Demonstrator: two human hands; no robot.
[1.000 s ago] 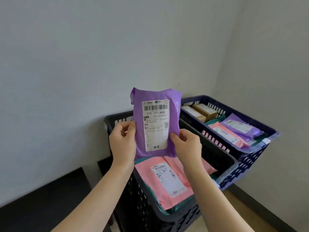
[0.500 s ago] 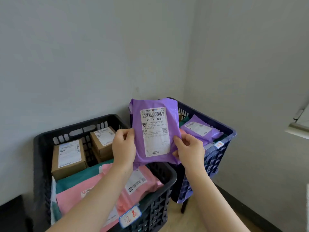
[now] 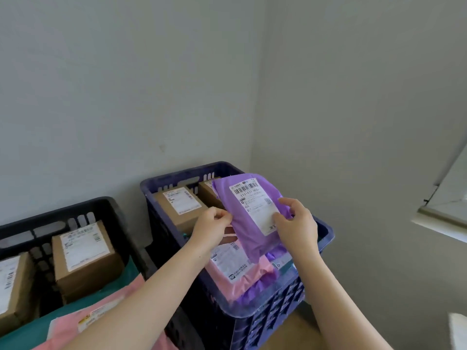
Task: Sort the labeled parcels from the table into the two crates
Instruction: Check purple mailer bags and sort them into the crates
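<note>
The purple mailer (image 3: pixel 250 233) is glowing lilac, and its label (image 3: pixel 255 208) is showing white with black barcode stripes. The right-hand crate (image 3: pixel 273 319) is coming through deep blue, the left-hand crate (image 3: pixel 63 210) black. The cardboard boxes (image 3: pixel 177 210) are showing plain brown under white labels. A pink mailer (image 3: pixel 250 281) is brightening the blue one, while a teal mailer (image 3: pixel 75 311) and a second pink mailer (image 3: pixel 118 296) are colouring the black one. The wall (image 3: pixel 126 84) is reading pale grey.

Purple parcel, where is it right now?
In the head view, right of centre: the purple parcel is held by the left hand and right hand over the blue crate, above a pink parcel.
</note>
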